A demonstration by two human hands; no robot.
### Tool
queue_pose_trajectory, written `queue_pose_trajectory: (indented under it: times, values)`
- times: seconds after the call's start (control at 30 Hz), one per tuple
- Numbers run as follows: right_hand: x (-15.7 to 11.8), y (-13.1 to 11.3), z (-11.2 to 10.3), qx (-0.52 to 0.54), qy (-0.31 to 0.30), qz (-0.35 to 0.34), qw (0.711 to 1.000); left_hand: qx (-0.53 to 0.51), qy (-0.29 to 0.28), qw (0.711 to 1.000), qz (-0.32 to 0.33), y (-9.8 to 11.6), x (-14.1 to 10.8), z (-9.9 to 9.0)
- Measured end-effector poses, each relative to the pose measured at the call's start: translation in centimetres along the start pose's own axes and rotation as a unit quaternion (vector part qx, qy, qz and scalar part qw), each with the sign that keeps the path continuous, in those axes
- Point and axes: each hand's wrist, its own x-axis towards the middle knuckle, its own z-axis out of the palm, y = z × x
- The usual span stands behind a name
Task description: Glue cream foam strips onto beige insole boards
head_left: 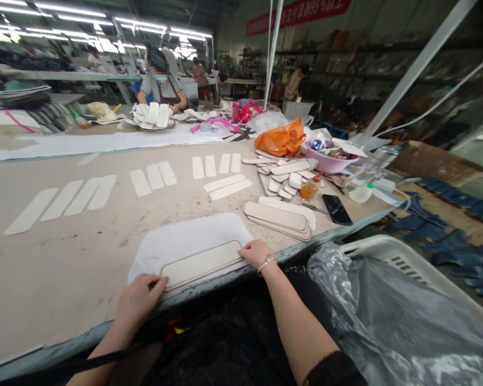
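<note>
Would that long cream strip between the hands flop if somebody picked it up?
The cream strip is probably fairly stiff: its edges look crisp and straight between the left hand and right hand. It looks thin, so likely light for its size.

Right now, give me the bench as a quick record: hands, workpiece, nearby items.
left hand: fingers at left end of long pale panel
right hand: fingers at the panel's right end
beneath panel: white sheet on table
right of sheet: stack of long panels
far right: black phone, bottle with red tip
back right: orange bag beside pink basin
left and center: loose pale strips
</note>
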Motion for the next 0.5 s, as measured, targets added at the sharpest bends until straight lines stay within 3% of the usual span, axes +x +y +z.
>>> queue_pose_trajectory:
  times: [0.37,0.5]
  values:
    - [0.26,0.12,0.44,-0.01,-0.009,-0.009,1.0,-0.008,0.0,1.0,0.002,0.15,-0.48,-0.24]
    - [0.11,0.01,0.35,-0.012,-0.011,-0.007,1.0,-0.023,0.037,0.998,-0.04,-0.56,-0.91,-0.24]
